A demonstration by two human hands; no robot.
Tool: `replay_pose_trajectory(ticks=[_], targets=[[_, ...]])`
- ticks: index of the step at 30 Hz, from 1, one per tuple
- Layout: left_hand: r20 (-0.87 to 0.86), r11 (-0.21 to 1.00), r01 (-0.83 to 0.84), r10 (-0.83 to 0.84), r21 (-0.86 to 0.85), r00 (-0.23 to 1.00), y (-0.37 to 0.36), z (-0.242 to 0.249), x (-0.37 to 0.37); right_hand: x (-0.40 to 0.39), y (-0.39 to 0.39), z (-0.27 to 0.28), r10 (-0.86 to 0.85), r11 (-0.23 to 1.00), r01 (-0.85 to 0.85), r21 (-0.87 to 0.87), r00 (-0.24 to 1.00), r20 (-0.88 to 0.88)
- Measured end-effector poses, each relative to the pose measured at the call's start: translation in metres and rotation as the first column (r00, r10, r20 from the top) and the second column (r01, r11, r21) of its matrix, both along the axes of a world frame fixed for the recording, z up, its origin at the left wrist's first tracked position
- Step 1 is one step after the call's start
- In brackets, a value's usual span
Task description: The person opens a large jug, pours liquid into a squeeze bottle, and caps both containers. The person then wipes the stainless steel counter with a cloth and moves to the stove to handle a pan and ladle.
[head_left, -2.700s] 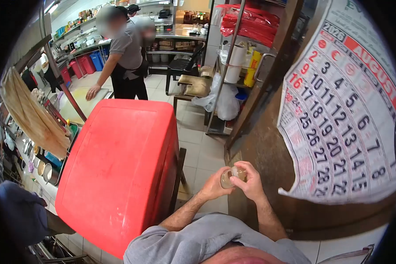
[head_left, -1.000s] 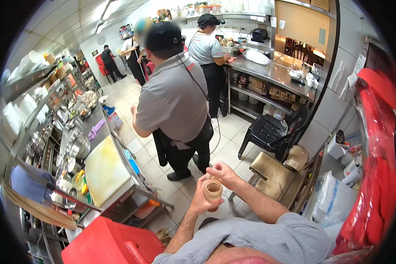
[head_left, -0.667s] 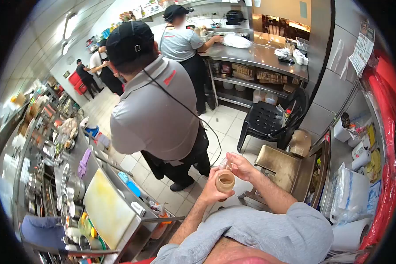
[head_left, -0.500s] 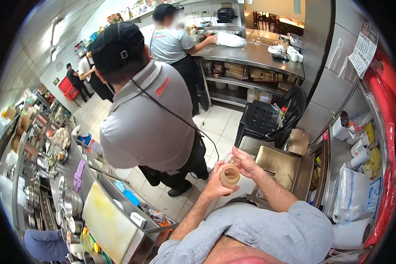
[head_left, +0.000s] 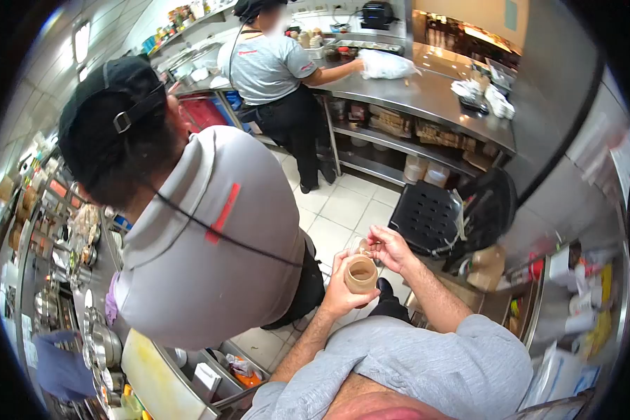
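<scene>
My left hand is wrapped round an open, pale jar, whose mouth faces up toward me. Inside the jar some brownish content shows. Just beyond its rim, my right hand pinches a small clear lid between thumb and fingers. Both hands are close together in front of my chest, above the tiled floor.
A co-worker in a grey shirt stands close on the left. Another person is at the steel counter, touching a white bag. A black chair stands beyond my right hand. A cutting board lies lower left.
The view has shifted, and the near co-worker appears larger and closer. My right hand and the lid have moved slightly away from the jar's mouth, which now shows more openly.
</scene>
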State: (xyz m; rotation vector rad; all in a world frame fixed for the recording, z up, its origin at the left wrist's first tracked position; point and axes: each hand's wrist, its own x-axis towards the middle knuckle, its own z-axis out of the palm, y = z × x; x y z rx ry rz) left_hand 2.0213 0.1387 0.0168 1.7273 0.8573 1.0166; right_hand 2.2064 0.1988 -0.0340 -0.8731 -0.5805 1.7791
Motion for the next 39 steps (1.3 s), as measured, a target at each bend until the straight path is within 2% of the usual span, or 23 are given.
replay_pose_trajectory(ticks=[2,7,9,11,16,20,24,26,31,33,35,37,39], targets=[[-0.028,0.994,-0.107,0.106,-0.038,0.994,0.034,0.001,0.017,0.011,0.047,0.003,0.087,0.996,-0.087,0.002,0.995,0.041],[0.034,0.943,-0.333,0.333,-0.006,0.942,0.117,0.009,0.053,0.046,0.143,0.034,0.227,0.974,-0.226,-0.022,0.961,0.158],[0.052,0.908,-0.419,0.418,0.017,0.907,0.143,0.011,0.06,0.058,0.181,0.03,0.262,0.965,-0.26,-0.034,0.952,0.157],[-0.009,0.87,-0.49,0.491,0.061,0.871,0.165,0.012,0.061,0.063,0.217,0.023,0.251,0.967,-0.245,-0.064,0.961,0.116],[-0.063,0.777,-0.62,0.628,0.11,0.776,0.198,0.013,0.052,0.038,0.276,0.006,0.351,0.934,-0.341,-0.106,0.931,0.097],[-0.07,0.729,-0.68,0.684,0.078,0.726,0.214,0.006,0.039,0.02,0.314,-0.011,0.416,0.908,-0.402,-0.118,0.898,0.141],[-0.052,0.678,-0.733,0.735,0.059,0.676,0.239,0.006,0.03,0.017,0.345,0.002,0.395,0.918,-0.379,-0.114,0.894,0.212],[0.0,0.647,-0.762,0.762,0.004,0.647,0.26,0.005,0.025,0.022,0.369,0.006,0.375,0.927,-0.359,-0.111,0.873,0.311],[0.024,0.575,-0.818,0.818,-0.024,0.574,0.303,0.003,0.013,0.016,0.431,0.0,0.404,0.915,-0.38,-0.138,0.842,0.357],[-0.088,0.5,-0.862,0.865,0.083,0.493,0.326,-0.001,0.002,0.001,0.464,0.0,0.452,0.892,-0.412,-0.185,0.812,0.37],[-0.008,0.413,-0.909,0.91,0.055,0.414,0.356,-0.011,-0.01,-0.016,0.503,-0.002,0.492,0.87,-0.46,-0.178,0.787,0.371],[0.076,0.333,-0.943,0.941,-0.02,0.331,0.387,0.001,-0.02,-0.036,0.537,0.005,0.53,0.84,-0.537,-0.084,0.775,0.346],[0.114,0.23,-0.973,0.967,0.011,0.23,0.422,0.003,-0.037,-0.053,0.572,0.015,0.577,0.795,-0.6,-0.088,0.705,0.413]])
